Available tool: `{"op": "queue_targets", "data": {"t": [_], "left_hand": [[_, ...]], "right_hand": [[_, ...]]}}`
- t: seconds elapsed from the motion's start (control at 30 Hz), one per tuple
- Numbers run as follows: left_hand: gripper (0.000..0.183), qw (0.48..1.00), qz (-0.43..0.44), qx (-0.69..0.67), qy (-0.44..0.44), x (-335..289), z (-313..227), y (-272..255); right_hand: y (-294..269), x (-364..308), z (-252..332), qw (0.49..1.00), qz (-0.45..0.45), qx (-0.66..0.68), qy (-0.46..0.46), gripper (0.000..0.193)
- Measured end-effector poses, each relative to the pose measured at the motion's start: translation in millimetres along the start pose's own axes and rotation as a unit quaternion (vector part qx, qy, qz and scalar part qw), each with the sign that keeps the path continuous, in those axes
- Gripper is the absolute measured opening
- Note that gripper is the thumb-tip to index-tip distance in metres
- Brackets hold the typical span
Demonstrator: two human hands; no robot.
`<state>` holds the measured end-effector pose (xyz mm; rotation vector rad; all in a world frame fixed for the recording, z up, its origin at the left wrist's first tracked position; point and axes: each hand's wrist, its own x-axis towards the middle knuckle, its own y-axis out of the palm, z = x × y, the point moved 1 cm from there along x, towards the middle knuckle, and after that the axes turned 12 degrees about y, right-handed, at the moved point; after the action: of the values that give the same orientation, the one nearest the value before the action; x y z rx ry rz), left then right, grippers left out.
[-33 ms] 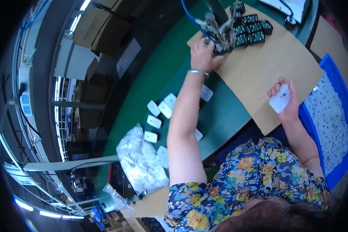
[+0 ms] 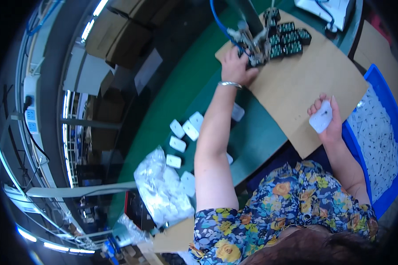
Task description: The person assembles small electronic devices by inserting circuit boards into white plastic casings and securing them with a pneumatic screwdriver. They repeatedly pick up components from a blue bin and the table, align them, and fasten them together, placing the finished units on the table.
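Head view, left hand: outstretched to metal fixture, grip unclear
Right hand: curled around smooth, rounded white plate

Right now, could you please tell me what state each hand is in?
Left hand: at the metal fixture; whether it grips anything cannot be told.
Right hand: closed, holding a white plate with rounded corners.

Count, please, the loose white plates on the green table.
8 visible: three white plates clustered left of the left arm, two below those, one beside the clear bag, and two right of the arm, the lower partly hidden. The arm or bag may hide more.
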<state>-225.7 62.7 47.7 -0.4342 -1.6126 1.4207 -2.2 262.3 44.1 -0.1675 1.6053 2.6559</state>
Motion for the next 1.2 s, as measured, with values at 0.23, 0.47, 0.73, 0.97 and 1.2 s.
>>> {"op": "queue_targets", "data": {"t": [0.23,0.47,0.73,0.97,1.2], "left_hand": [[0.059,0.996,0.010,-0.091,-0.005,18.2,14.3,8.6],[0.059,0.934,0.011,-0.248,-0.257,-61.1,-5.0,-93.1],[0.058,0.609,0.027,-0.691,-0.388,-130.4,-147.7,-84.9],[0.041,0.279,-0.095,-0.862,-0.412,-130.2,-200.2,-48.3],[0.038,0.199,-0.110,-0.880,-0.418,-124.6,-206.8,-40.5]], "right_hand": [[-3.6,-11.4,16.4,0.999,-0.023,-0.023,-0.023,0.028],[2.1,-16.2,6.4,0.999,0.018,0.021,0.031,0.029],[4.8,-13.0,-41.5,0.952,0.083,0.142,0.257,0.035],[-14.4,-16.8,-43.1,0.947,0.067,0.173,0.262,0.034],[-26.8,-20.3,-36.6,0.946,0.070,0.204,0.243,0.037]]}}
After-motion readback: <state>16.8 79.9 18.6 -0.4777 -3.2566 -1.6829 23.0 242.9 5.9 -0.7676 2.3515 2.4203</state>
